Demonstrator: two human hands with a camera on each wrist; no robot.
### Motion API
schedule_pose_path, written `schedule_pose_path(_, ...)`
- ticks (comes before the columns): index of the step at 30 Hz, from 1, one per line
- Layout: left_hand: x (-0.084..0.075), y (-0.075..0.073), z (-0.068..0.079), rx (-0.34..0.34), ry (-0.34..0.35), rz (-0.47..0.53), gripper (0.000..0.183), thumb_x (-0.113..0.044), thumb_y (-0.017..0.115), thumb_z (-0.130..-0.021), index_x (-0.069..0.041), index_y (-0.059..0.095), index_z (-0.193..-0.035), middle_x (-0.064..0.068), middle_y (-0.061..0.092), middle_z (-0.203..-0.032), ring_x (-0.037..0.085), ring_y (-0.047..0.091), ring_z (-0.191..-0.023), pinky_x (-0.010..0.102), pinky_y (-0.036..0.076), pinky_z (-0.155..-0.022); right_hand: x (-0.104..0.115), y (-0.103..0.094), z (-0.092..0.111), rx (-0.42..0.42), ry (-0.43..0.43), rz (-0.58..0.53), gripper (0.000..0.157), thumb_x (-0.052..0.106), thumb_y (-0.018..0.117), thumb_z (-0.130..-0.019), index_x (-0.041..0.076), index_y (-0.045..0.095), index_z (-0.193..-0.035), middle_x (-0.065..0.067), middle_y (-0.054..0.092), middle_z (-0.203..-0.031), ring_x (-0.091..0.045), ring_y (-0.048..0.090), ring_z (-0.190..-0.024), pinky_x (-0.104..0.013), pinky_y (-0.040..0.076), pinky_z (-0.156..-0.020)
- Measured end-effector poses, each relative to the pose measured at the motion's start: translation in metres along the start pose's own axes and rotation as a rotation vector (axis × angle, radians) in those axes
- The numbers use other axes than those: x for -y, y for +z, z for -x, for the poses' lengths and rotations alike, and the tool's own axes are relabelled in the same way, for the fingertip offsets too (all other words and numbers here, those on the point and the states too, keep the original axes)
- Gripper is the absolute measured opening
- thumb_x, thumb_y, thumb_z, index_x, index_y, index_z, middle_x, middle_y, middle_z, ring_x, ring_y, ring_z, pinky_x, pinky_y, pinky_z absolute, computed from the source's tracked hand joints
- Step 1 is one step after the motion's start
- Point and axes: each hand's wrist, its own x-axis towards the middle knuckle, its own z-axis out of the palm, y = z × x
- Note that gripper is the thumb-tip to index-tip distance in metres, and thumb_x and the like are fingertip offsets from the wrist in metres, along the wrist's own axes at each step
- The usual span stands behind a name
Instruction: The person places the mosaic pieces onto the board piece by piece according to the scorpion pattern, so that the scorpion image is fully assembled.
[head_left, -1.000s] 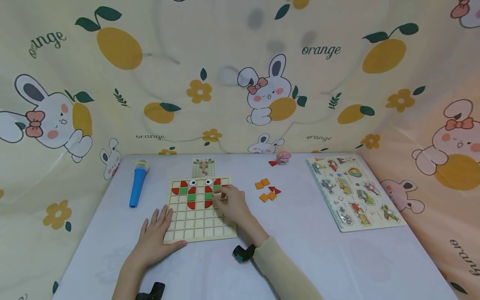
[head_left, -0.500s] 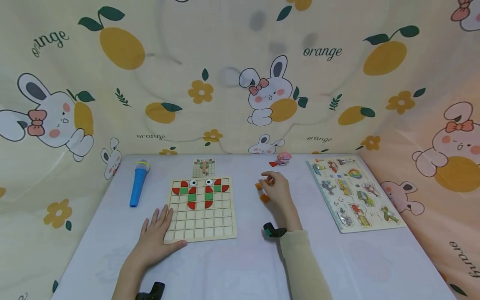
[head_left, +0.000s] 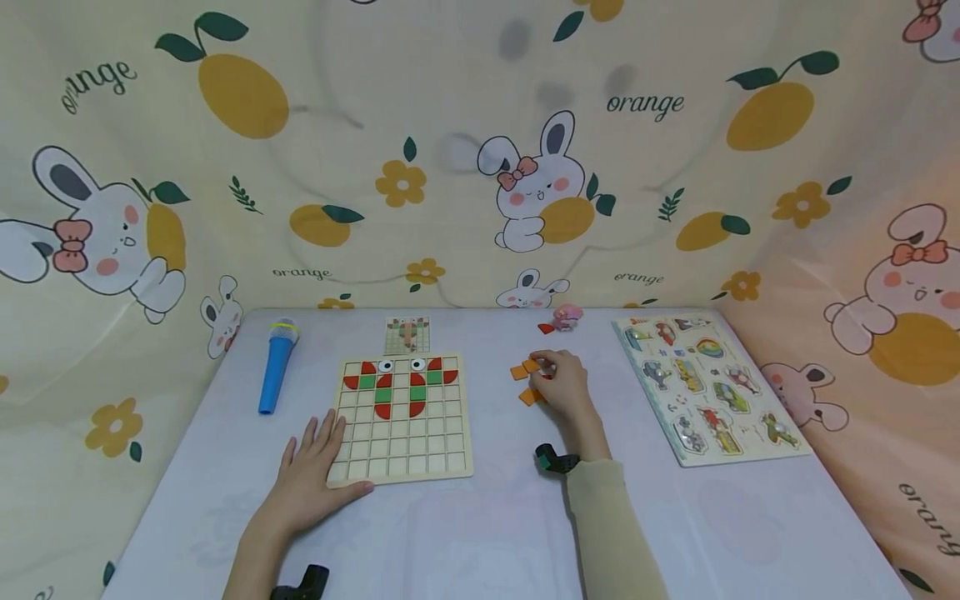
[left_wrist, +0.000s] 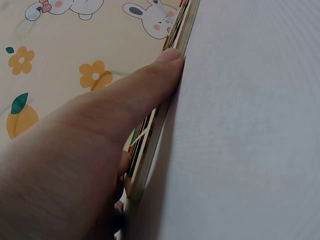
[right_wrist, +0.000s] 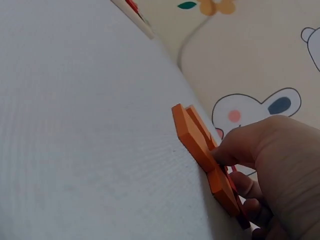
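A pale grid board (head_left: 401, 450) lies mid-table, with red curved tiles (head_left: 383, 411), green square tiles (head_left: 383, 395) and two eye tiles (head_left: 417, 365) in its upper cells. My left hand (head_left: 307, 475) rests at its lower left corner, fingers spread; in the left wrist view the thumb (left_wrist: 150, 80) touches the board's edge (left_wrist: 159, 122). My right hand (head_left: 566, 387) bends its thumb and fingers down among the orange square tiles (head_left: 520, 372) right of the board. In the right wrist view a sliver of red tile (right_wrist: 242, 218) shows by the fingers; whether it is pinched is unclear.
A small pattern card (head_left: 408, 335) lies behind the board. At left is a blue toy microphone (head_left: 277, 371). A pink figurine (head_left: 567, 316) and a red piece (head_left: 546, 328) sit at the back edge. A picture puzzle board (head_left: 708, 392) lies at right.
My right hand has left the board's right side and moved right to the loose tiles, then shifted slightly lower there. My left hand has stayed in place.
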Motion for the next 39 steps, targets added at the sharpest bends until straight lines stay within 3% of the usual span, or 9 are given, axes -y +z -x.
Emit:
schedule_pose_path(8,-0.001,0.001,-0.001,0.025,-0.012,0.013,0.13,-0.079,0.073,-0.078,0.0,0.021,-0.167,0.023,0.011,-0.176,0.052,0.001,-0.161,0.077,-0.004,-0.123,0.002,0.003,0.001,-0.06,0.003,0.026,0.032,0.018,0.069,-0.095,0.009,0.075,-0.125,-0.016,0.067,-0.11,-0.038,0.057,-0.108,-0.061,0.04,-0.097)
schedule_pose_path(15,0.002,-0.003,0.001,0.024,-0.014,0.014,0.13,-0.079,0.074,-0.079,0.001,0.023,-0.167,0.025,0.012,-0.176,0.054,0.001,-0.16,0.078,-0.004,-0.122,0.012,0.007,-0.002,-0.038,0.023,0.048,0.026,0.018,0.069,-0.1,0.009,0.073,-0.124,-0.014,0.065,-0.111,-0.035,0.055,-0.108,-0.057,0.039,-0.097)
schedule_pose_path(23,0.0,0.001,0.001,0.069,-0.016,0.011,0.129,-0.078,0.073,-0.081,0.003,0.021,-0.166,0.028,0.009,-0.175,0.057,0.0,-0.159,0.08,-0.005,-0.12,0.003,0.009,0.004,-0.04,0.042,0.044,0.022,0.018,0.07,-0.101,0.008,0.072,-0.121,-0.013,0.065,-0.11,-0.033,0.054,-0.107,-0.055,0.037,-0.095)
schedule_pose_path(39,-0.002,0.001,0.002,0.072,-0.033,0.024,0.13,-0.078,0.074,-0.08,0.003,0.02,-0.167,0.027,0.008,-0.175,0.056,-0.002,-0.159,0.078,-0.007,-0.121,0.005,0.006,0.006,-0.032,0.091,-0.024,0.026,0.018,0.069,-0.102,0.005,0.069,-0.125,-0.015,0.062,-0.112,-0.034,0.052,-0.11,-0.056,0.035,-0.102)
